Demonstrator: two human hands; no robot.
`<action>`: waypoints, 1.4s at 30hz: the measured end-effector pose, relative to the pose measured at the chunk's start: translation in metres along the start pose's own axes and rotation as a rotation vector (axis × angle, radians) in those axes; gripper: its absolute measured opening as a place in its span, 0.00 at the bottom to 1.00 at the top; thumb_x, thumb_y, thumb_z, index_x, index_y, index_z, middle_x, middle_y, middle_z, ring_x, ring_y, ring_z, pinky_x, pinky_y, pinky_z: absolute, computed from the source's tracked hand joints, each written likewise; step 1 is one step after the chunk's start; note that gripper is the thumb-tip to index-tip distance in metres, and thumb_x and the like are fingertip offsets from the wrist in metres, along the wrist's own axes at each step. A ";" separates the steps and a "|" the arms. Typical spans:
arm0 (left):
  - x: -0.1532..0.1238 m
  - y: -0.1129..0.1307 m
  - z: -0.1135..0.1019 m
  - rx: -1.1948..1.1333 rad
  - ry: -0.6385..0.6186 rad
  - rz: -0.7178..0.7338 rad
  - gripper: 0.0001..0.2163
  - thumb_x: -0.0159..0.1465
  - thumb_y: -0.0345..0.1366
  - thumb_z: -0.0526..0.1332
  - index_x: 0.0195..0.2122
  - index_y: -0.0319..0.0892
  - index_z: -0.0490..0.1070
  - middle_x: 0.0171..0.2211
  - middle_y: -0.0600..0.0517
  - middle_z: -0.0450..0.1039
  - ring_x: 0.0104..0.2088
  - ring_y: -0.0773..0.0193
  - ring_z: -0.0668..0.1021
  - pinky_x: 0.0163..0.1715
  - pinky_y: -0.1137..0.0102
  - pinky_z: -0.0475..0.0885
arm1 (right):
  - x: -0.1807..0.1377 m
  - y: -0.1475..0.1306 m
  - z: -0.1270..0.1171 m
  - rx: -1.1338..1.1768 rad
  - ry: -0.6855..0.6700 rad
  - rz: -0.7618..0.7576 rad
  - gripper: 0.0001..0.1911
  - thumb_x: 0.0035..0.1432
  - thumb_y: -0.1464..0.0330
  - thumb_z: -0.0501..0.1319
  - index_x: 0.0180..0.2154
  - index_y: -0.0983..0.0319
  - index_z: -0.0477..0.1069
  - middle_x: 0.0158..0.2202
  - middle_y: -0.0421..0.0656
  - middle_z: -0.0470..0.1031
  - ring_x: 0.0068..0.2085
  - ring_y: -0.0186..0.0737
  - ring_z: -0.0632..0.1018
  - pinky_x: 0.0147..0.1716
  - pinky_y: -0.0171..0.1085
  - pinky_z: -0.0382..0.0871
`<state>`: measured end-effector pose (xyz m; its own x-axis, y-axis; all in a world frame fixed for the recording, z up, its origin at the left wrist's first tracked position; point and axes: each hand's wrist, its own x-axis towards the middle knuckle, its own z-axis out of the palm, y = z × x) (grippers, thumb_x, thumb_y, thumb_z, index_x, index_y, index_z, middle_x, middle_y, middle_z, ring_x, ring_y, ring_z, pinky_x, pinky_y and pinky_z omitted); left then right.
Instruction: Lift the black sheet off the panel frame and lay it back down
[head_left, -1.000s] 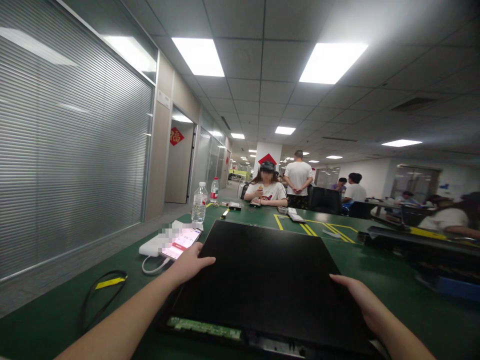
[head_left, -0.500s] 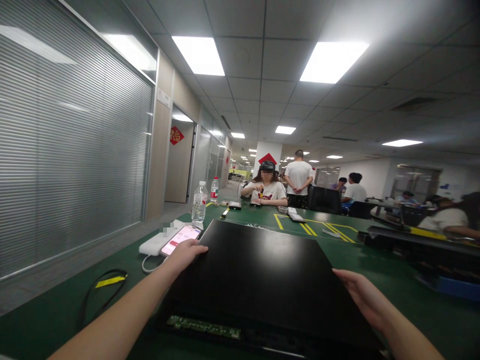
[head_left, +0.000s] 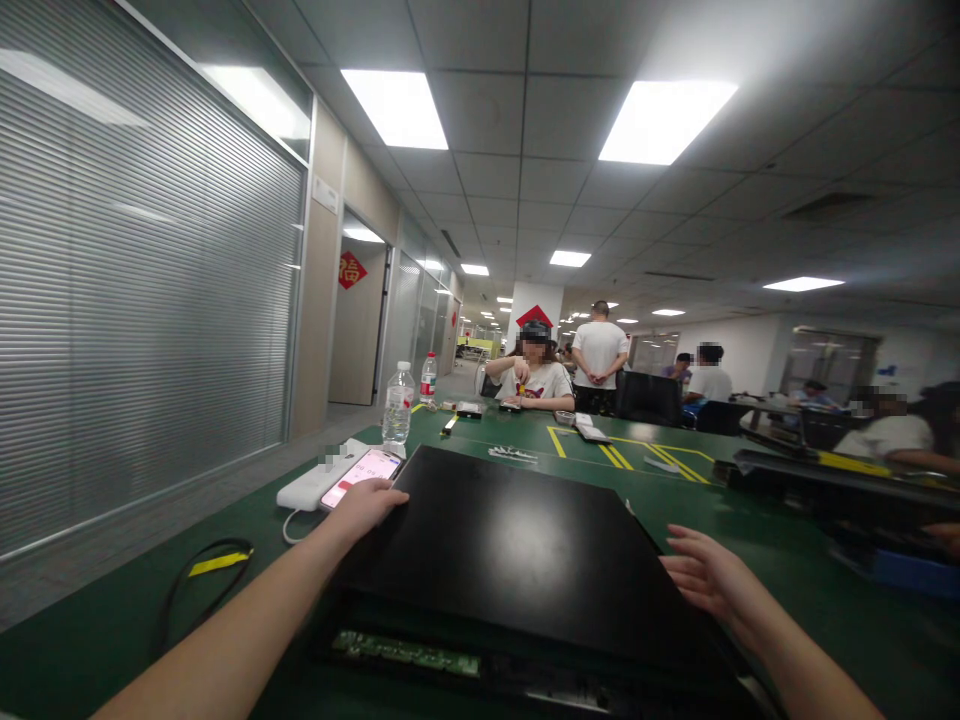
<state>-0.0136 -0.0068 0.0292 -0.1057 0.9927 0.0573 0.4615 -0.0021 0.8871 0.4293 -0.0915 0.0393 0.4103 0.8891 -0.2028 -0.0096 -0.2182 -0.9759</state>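
A large black display panel [head_left: 495,550] lies low in front of me, its glossy face up. Along its near edge a strip of green circuit board [head_left: 405,652] shows. My left hand [head_left: 373,508] holds the panel's far left edge, thumb on top and the other fingers hidden behind the edge. At the right edge is my right hand [head_left: 709,572], its fingers stretched and apart; whether the fingertips touch the panel I cannot tell. Just beyond my left hand lies a lit phone [head_left: 360,478] against a white box-like device [head_left: 311,488].
On the green table [head_left: 97,625] are a clear water bottle [head_left: 397,405], a red-labelled bottle [head_left: 428,378], a black cable loop [head_left: 166,590] and small white pieces [head_left: 512,454]. A person [head_left: 536,375] sits across. Dark panels [head_left: 810,478] and a blue tray [head_left: 915,575] stand right.
The panel's far edge has come down and nearer, uncovering the small white pieces behind it. My right hand has loosened from the right edge and its fingers have spread. My left hand stays.
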 end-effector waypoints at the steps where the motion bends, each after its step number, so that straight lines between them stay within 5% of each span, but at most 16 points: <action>1: 0.000 0.000 0.000 0.003 -0.007 0.009 0.09 0.46 0.40 0.58 0.25 0.43 0.73 0.25 0.52 0.77 0.34 0.53 0.77 0.31 0.67 0.68 | 0.001 0.001 0.000 -0.016 -0.005 -0.001 0.32 0.45 0.66 0.60 0.54 0.59 0.56 0.26 0.45 0.77 0.25 0.37 0.76 0.25 0.33 0.68; 10: 0.003 -0.003 -0.002 -0.026 0.001 0.054 0.08 0.44 0.35 0.56 0.23 0.44 0.73 0.28 0.53 0.76 0.39 0.53 0.75 0.33 0.68 0.67 | 0.001 0.000 0.002 -0.087 0.004 -0.011 0.30 0.45 0.65 0.59 0.52 0.58 0.59 0.24 0.43 0.77 0.25 0.36 0.75 0.23 0.31 0.65; 24: 0.001 0.004 -0.006 -0.033 0.046 0.037 0.13 0.42 0.35 0.57 0.29 0.42 0.75 0.35 0.52 0.77 0.43 0.51 0.74 0.40 0.66 0.67 | 0.008 0.004 0.000 -0.202 0.043 -0.095 0.27 0.42 0.61 0.59 0.45 0.63 0.64 0.22 0.46 0.77 0.15 0.27 0.61 0.12 0.26 0.46; 42: 0.006 -0.005 0.001 -0.018 0.021 0.084 0.10 0.43 0.35 0.58 0.26 0.43 0.76 0.30 0.52 0.77 0.41 0.50 0.74 0.41 0.64 0.67 | 0.013 0.005 -0.004 -0.339 0.106 -0.111 0.25 0.42 0.60 0.57 0.43 0.65 0.66 0.21 0.48 0.77 0.21 0.39 0.72 0.18 0.33 0.56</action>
<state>-0.0153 -0.0011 0.0246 -0.0856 0.9863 0.1409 0.4533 -0.0874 0.8871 0.4381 -0.0821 0.0320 0.4840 0.8722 -0.0706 0.3358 -0.2596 -0.9055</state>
